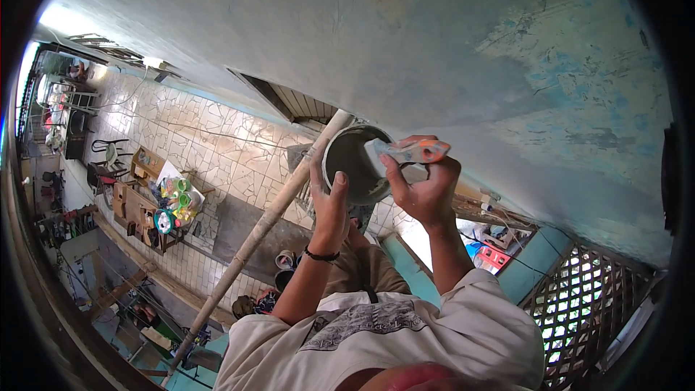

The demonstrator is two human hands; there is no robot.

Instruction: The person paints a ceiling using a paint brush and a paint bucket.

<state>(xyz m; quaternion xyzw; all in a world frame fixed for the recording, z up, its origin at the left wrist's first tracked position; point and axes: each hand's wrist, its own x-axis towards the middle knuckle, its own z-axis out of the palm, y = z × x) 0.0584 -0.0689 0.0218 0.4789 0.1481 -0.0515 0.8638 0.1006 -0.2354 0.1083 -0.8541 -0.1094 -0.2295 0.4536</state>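
Note:
My left hand (331, 206) grips the near left side of a round grey bucket (327, 156), its thumb over the rim and inside. Grey residue coats the bucket's inner wall, and a paler patch shows low down inside. My right hand (431, 192) is closed round the orange-and-grey handle of a putty knife (427, 150). Its pale, smeared blade points left over the bucket's right rim, overlapping the opening in this view. A dark bracelet sits on my left wrist.
The patchy grey-and-turquoise wall (449, 43) rises close ahead. A bamboo pole (268, 219) runs diagonally past the bucket's left side. Far below, a cluttered table (148, 206) stands on the tiled floor (210, 119). Wooden lattice (579, 304) is at lower right.

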